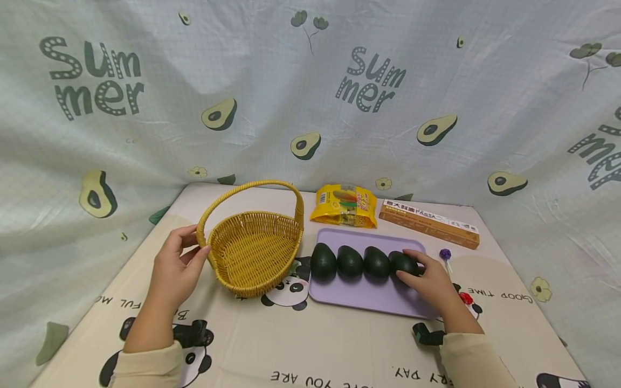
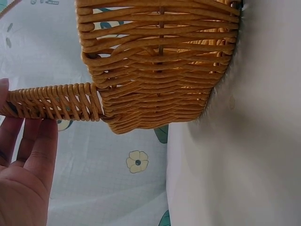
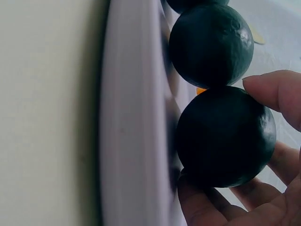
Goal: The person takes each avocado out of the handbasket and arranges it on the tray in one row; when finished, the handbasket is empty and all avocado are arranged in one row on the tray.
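Observation:
A yellow woven basket (image 1: 254,256) with a tall arched handle stands on the left, nothing inside it. My left hand (image 1: 176,269) holds the near-left side of the handle (image 2: 51,101) between thumb and fingers. To the right, several dark green avocados sit in a row on a lilac tray (image 1: 359,297). My right hand (image 1: 433,280) grips the rightmost avocado (image 3: 225,137), thumb on one side and fingers curled round the other. In the right wrist view that avocado touches its neighbour (image 3: 211,44).
Behind the tray lie a yellow snack bag (image 1: 343,206) and a long brown pasta box (image 1: 429,223). A purple lollipop (image 1: 445,254) and a red one (image 1: 466,298) lie right of the tray. A printed curtain (image 1: 262,70) hangs round the table's back and sides.

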Motion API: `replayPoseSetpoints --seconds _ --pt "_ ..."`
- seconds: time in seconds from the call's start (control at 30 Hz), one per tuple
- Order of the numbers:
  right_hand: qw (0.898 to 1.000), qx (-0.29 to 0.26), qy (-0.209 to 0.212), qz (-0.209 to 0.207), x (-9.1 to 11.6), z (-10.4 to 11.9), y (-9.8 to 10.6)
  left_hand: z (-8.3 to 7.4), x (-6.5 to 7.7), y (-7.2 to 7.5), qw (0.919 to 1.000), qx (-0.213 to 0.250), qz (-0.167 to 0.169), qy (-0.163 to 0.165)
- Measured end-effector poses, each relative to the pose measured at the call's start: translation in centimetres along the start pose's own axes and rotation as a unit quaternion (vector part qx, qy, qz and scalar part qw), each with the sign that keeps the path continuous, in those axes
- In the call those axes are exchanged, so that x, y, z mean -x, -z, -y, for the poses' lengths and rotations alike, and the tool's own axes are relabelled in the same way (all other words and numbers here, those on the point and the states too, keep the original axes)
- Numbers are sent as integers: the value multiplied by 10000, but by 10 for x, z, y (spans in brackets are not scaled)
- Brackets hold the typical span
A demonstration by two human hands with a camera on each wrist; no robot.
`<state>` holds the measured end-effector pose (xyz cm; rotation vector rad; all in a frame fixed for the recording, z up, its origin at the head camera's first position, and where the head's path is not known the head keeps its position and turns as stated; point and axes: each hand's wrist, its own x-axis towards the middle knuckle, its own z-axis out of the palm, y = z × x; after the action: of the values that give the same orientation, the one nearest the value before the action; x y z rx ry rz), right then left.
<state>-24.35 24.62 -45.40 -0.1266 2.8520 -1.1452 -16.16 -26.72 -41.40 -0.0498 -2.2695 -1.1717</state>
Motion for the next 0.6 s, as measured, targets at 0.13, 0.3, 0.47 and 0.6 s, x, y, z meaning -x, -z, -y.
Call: replayPoseSetpoints --seconds 0.13,0.3,0.47,0.6 --pt "10000 -23 -12 20 0 0 -1 0 0 0 10000 19 -4 -1" --pt "9999 -112 5 13 1 2 0 0 -1 0 9999 107 -25 -49" --pt "9998 -181 76 11 1 2 0 1 0 0 9995 288 -73 -74" --pt "9996 -202 208 -39 0 1 1 0 -1 1 9992 338 -206 -23"
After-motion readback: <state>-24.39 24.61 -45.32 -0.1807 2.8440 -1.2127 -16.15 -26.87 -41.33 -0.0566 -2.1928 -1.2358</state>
